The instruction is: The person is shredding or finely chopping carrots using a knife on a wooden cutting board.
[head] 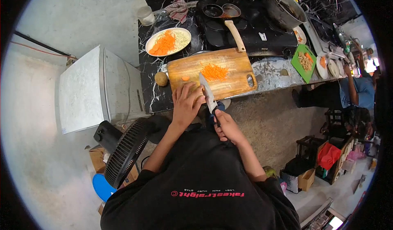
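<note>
My right hand (227, 125) grips the black handle of a kitchen knife (208, 92), its blade pointing away from me over the wooden cutting board (181, 66). My left hand (185, 102) rests at the board's near edge, left of the blade. A bit of orange carrot (203, 88) shows between its fingertips and the knife; the rest is hidden. Beyond the blade tip lies a pile of carrot strips (215, 72). A single carrot slice (185, 78) sits just past the left fingers. Left of the board is a round brown potato-like vegetable (161, 78).
An oval dish (150, 51) behind the board holds shredded carrot and pale chopped pieces. A multi-cup pan (235, 35) sits on the black gas stove (276, 43), its handle reaching the board. Right are a pot (284, 10) and green board (299, 67). A fan (126, 153) stands left; another person (353, 92) is far right.
</note>
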